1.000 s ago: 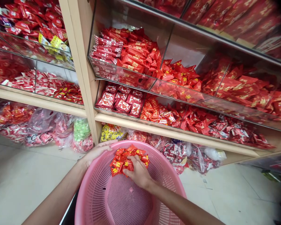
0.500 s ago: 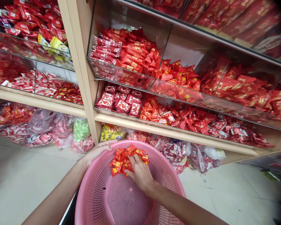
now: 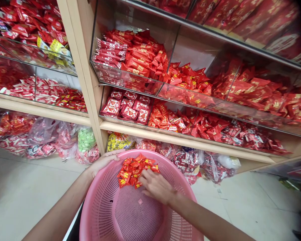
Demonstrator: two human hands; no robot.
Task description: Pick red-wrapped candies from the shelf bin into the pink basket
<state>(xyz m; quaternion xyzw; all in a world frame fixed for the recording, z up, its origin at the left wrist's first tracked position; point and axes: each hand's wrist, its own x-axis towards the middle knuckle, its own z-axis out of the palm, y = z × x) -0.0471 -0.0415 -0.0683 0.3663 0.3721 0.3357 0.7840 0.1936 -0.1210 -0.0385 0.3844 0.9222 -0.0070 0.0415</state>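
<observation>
A round pink plastic basket (image 3: pixel 102 204) fills the lower middle of the head view. My left hand (image 3: pixel 102 163) grips its far rim, fingers curled over the edge. A small pile of red candy packets with gold marks (image 3: pixel 132 169) lies inside the basket against the far wall. My right hand (image 3: pixel 157 185) rests inside the basket just right of the pile, fingers loosely spread and touching the nearest packets, holding none that I can see.
Wooden shelves (image 3: pixel 165 136) with clear glass bins hold heaps of red candy packets (image 3: pixel 190 80). Plastic bags of sweets (image 3: pixel 65 140) lie on the pale tiled floor under the lowest shelf. A wooden upright (image 3: pixel 82 67) divides the shelving.
My right hand has let go of the packets and drawn back to the right; the pile now lies loose in the basket. My left hand stays on the rim.
</observation>
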